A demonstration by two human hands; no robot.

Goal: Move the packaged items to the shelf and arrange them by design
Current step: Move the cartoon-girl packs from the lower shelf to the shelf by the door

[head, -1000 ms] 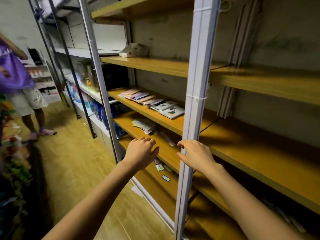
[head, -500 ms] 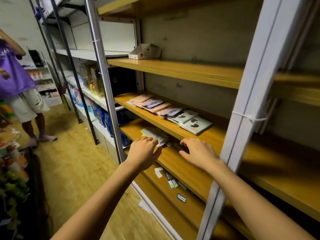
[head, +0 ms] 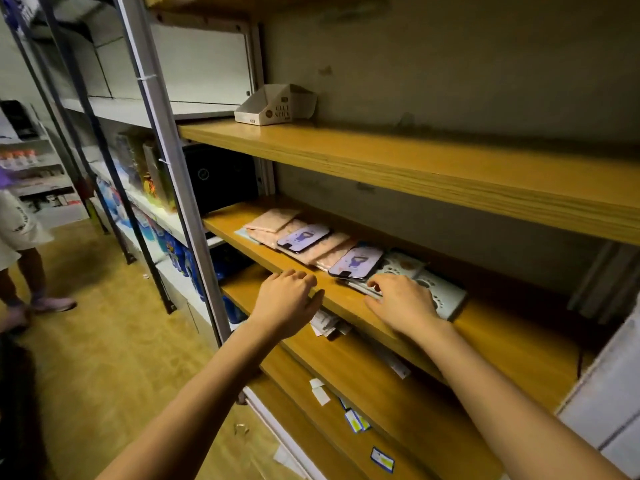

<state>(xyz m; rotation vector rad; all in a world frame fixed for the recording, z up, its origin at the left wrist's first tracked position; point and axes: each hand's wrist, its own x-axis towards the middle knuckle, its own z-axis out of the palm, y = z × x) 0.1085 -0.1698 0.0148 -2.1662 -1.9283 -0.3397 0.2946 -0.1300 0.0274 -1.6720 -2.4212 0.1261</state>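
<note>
A row of flat packaged items lies on the middle wooden shelf (head: 502,344). From the left there are pink packages (head: 273,219), a purple figure-print package (head: 303,238), more pink ones (head: 329,251), a second purple package (head: 356,261) and pale blue paw-print packages (head: 448,297). My right hand (head: 405,304) rests on the paw-print stack, its bent fingers at the stack's left edge. My left hand (head: 287,304) hovers at the shelf's front edge, loosely curled and holding nothing.
A white cardboard display box (head: 273,105) stands on the upper shelf. A grey metal upright (head: 173,174) rises left of my hands. Papers (head: 325,323) and small labels (head: 356,420) lie on lower shelves. A person (head: 20,237) stands in the aisle at left.
The view has closed in on the shelf. Both hands rose from the lower shelf to the middle one, and my right hand came down on the paw-print packages.
</note>
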